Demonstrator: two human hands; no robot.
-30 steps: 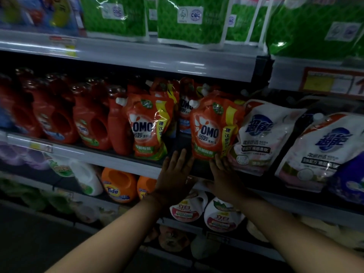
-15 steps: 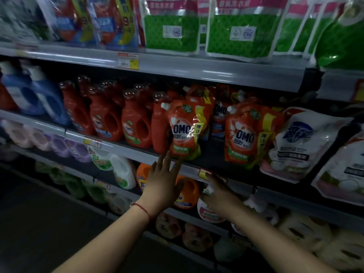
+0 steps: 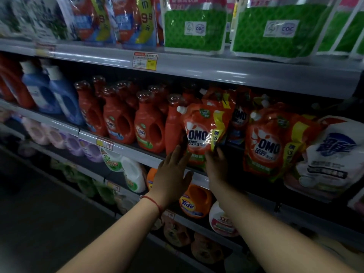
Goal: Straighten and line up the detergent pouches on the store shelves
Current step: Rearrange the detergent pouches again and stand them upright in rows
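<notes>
- Dim store shelf (image 3: 126, 143) before me, crowded with red bottles (image 3: 149, 127).
- My left hand (image 3: 173, 174), fingers straight, touches the OMO pouch (image 3: 204, 133).
- My right hand (image 3: 216, 166) presses its lower edge, fingers relaxed.

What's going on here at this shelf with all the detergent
A person is tidying a store shelf of laundry detergent. Both hands are on one orange OMO pouch: the left hand lies flat against its lower left edge, the right hand at its lower right. A second OMO pouch stands to the right, untouched, beside a white pouch.
</notes>
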